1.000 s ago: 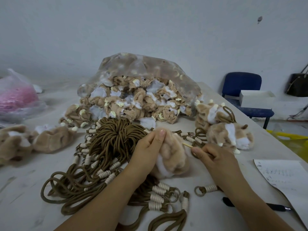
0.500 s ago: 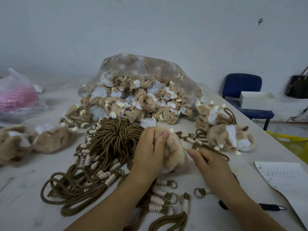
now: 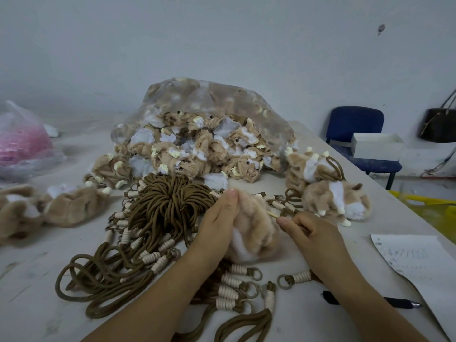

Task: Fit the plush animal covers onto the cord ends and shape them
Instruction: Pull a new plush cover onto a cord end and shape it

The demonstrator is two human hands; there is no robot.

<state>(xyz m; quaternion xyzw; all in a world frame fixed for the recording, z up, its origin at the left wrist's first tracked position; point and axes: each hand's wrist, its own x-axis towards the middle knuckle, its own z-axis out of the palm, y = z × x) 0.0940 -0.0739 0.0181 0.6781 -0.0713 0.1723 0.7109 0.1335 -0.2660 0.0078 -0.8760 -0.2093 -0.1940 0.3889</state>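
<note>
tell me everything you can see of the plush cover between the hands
The plush cover is tan fuzzy fabric with a white patch low on its left, bunched into a rounded lump over brown cords. The left hand holds its left side; the right hand pinches a thin pale stick touching its right side.

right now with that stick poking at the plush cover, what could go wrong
1. The right hand pinches a thin stick whose tip points at the plush cover, close to the left hand gripping it; a slip might jab that hand or pierce the fabric.
2. The cord bundle lies tangled beside the left hand; tugging one end could drag others along.
</note>
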